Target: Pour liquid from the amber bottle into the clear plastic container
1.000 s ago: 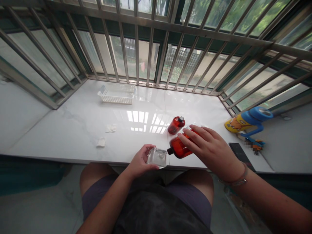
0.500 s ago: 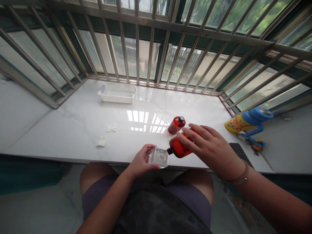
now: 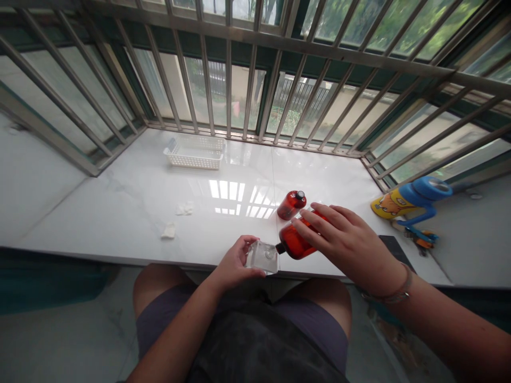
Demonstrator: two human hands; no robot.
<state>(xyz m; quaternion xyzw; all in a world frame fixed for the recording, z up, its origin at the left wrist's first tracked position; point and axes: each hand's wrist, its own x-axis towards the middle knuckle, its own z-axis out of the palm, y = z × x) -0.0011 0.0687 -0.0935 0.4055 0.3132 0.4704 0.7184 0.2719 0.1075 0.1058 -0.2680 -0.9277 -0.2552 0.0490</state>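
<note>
My left hand [image 3: 235, 267] is wrapped round a clear square glass bottle [image 3: 261, 259], tilted at the front edge of the counter. Above it, my right hand [image 3: 345, 242] grips a red-amber bottle [image 3: 294, 240] that lies tipped on its side. Its black neck points left and meets the glass bottle's mouth, or comes very near; I cannot tell which. Whether liquid is flowing is too small to make out. A second red-amber bottle [image 3: 288, 206] with a black cap stands just behind the tipped one.
A white perforated basket [image 3: 194, 159] sits at the back left of the white counter [image 3: 120, 213]. Two crumpled white tissues [image 3: 168, 230] lie left of centre. On the right are a blue and yellow water bottle [image 3: 399, 199], keys [image 3: 425, 239] and a dark phone [image 3: 393, 250]. Metal bars line the window.
Both hands keep their grips, with the red-amber bottle still tipped against the glass bottle. The whole view has shifted slightly, so everything appears a little further right.
</note>
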